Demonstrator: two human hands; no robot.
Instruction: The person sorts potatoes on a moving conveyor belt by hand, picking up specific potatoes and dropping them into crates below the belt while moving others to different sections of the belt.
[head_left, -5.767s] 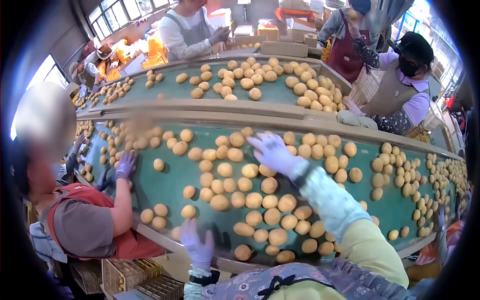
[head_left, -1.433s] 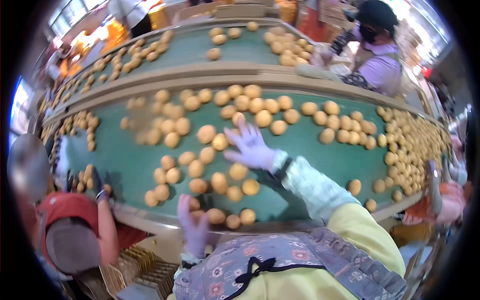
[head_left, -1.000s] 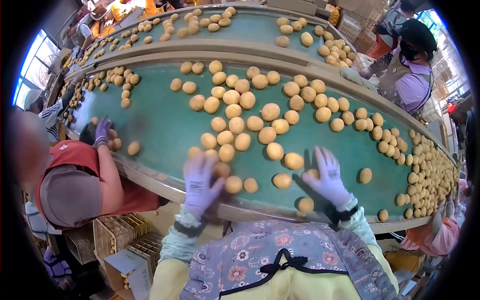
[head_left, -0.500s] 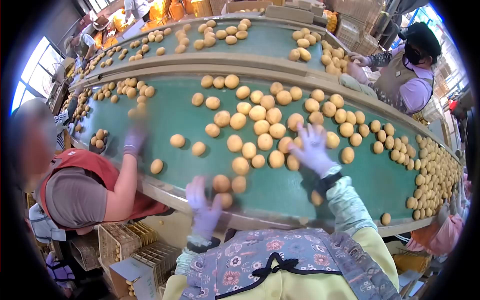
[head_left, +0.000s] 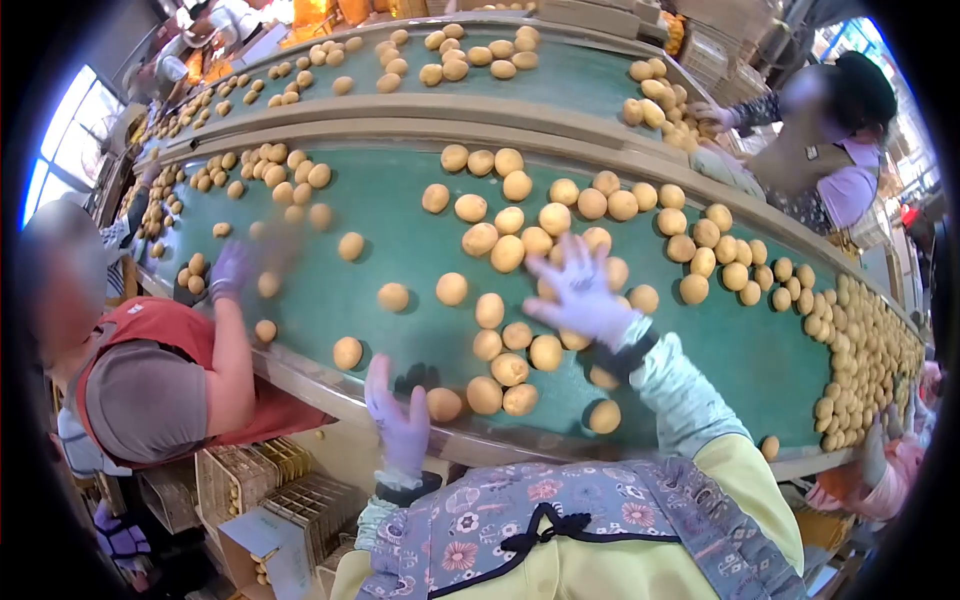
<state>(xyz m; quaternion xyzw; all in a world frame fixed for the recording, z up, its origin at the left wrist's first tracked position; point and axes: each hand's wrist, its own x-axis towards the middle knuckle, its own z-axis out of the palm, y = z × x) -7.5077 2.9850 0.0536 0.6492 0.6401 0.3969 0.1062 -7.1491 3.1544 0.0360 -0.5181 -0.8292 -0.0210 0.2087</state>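
Round yellow-brown potatoes (head_left: 509, 369) lie scattered over a green conveyor belt (head_left: 420, 340). My left hand (head_left: 399, 415), in a pale purple glove, is at the belt's near edge with fingers spread, just left of a potato (head_left: 443, 404). Farther out and to the right, my right hand (head_left: 582, 292), gloved alike, reaches over the belt with its fingers apart, on or just above several potatoes. Some of those are partly hidden beneath the palm and fingers. Neither hand is closed round anything.
A co-worker in a red apron (head_left: 165, 330) reaches over the belt on the left. Beyond a raised divider (head_left: 400, 115), a second belt (head_left: 570, 75) carries more potatoes. Another masked co-worker (head_left: 830, 150) stands at its right. Potatoes crowd the right end (head_left: 870, 350). Crates (head_left: 310, 500) stand below left.
My right hand has moved left over the belt. My left hand's fingers are now more upright beside the near potatoes. Many potatoes have shifted position, and the left co-worker's hand has moved left.
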